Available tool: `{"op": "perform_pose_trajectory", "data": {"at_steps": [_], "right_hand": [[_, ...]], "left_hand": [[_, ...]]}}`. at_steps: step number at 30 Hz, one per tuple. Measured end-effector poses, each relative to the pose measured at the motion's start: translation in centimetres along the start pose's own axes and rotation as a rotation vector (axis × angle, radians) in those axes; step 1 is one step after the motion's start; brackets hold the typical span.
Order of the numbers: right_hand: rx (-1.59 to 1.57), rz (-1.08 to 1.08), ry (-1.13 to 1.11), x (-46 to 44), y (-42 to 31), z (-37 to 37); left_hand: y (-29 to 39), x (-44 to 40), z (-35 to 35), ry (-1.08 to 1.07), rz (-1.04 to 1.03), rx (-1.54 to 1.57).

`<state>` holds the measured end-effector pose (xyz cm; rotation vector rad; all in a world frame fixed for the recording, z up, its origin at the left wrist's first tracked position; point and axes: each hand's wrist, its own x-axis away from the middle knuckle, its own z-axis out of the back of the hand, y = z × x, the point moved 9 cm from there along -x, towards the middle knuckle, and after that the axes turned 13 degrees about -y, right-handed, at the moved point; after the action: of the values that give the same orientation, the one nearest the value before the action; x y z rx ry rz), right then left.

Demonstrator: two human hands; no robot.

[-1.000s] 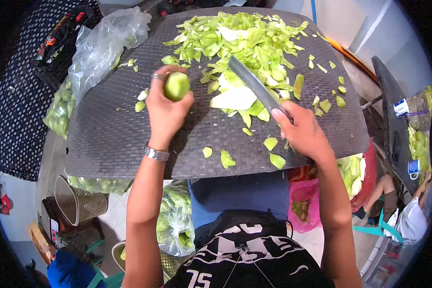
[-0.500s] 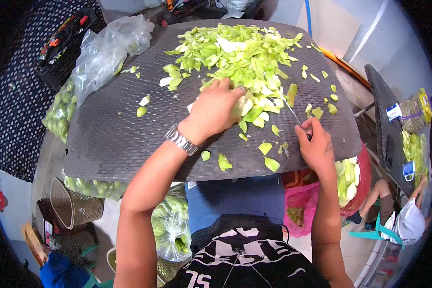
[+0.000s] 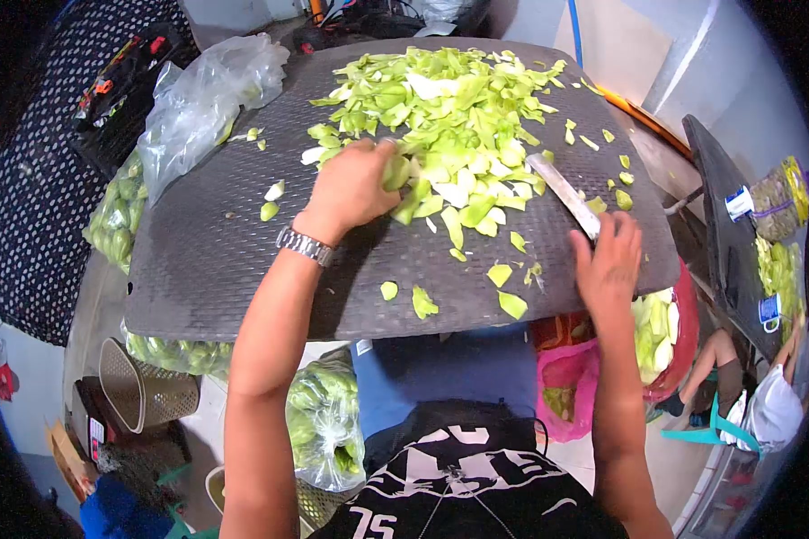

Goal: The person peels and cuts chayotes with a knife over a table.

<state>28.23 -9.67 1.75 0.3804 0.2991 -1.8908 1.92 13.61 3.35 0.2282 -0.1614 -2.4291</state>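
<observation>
**Knife [image 3: 563,194] turned flat; cutting seems paused**

It appears laid on the bench [image 3: 198,260] under the loosely spread right hand [image 3: 609,259]. The left hand [image 3: 351,187], curled, has shifted to the left edge of the green peelings [image 3: 467,117]; its grip I cannot tell.

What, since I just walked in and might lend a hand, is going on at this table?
Someone in a black-and-white top is at a dark table, with a broad heap of cut green pieces spread over its far part. The left hand is at the heap's left edge, touching green pieces; whether it grips one is hard to see. The right hand is at the handle end of a knife, whose blade points towards the heap. A few loose scraps lie near the front edge.
</observation>
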Motion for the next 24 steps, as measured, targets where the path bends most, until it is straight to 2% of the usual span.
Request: {"op": "perform_pose_trajectory", "data": {"at_steps": [1, 2, 3, 5, 8, 11, 12, 16, 18, 20, 21, 24], "right_hand": [[-0.136, 0.111, 0.022, 0.4, -3.1, 1.8], [-0.349, 0.294, -0.177, 0.9, -7.3, 2.4], [-0.441, 0.565, -0.241, 2.7, -11.5, 2.9], [-0.388, 0.968, -0.498, 7.2, -16.9, 0.2], [-0.382, 1.142, -0.598, 6.7, -20.0, -2.0], [-0.331, 1.26, -0.699, 2.7, -20.5, -4.7], [-0.215, 1.357, -0.606, 1.4, -20.6, -6.0], [-0.029, 1.22, -0.56, -9.7, -21.4, -10.8], [-0.117, 1.083, -0.362, -15.4, -22.5, -11.5], [-0.143, 0.868, -0.213, -17.4, -21.6, -10.2], [-0.157, 0.753, -0.14, -18.2, -21.2, -8.5], [-0.44, 0.69, 0.096, -10.9, -20.1, -2.6]], "left_hand": [[-1.3, 0.4, 0.7, 0.049, 0.036, 0.011], [-2.4, 0.9, 1.2, 0.092, 0.066, 0.023], [-3.3, 1.2, 1.7, 0.138, 0.091, 0.036], [-5.2, 1.6, 2.7, 0.253, 0.125, 0.067], [-7.5, 2.5, 2.7, 0.351, 0.195, 0.162], [-8.0, 3.7, 2.7, 0.325, 0.247, 0.17], [-8.2, 3.7, 2.8, 0.336, 0.247, 0.161], [-8.0, 3.2, 2.2, 0.325, 0.232, 0.102], [-7.8, 3.1, 1.8, 0.32, 0.229, 0.119], [-7.8, 3.2, 1.6, 0.302, 0.214, 0.101], [-7.9, 3.2, 1.7, 0.301, 0.225, 0.096], [-8.2, 3.4, 2.1, 0.331, 0.231, 0.087]]}}
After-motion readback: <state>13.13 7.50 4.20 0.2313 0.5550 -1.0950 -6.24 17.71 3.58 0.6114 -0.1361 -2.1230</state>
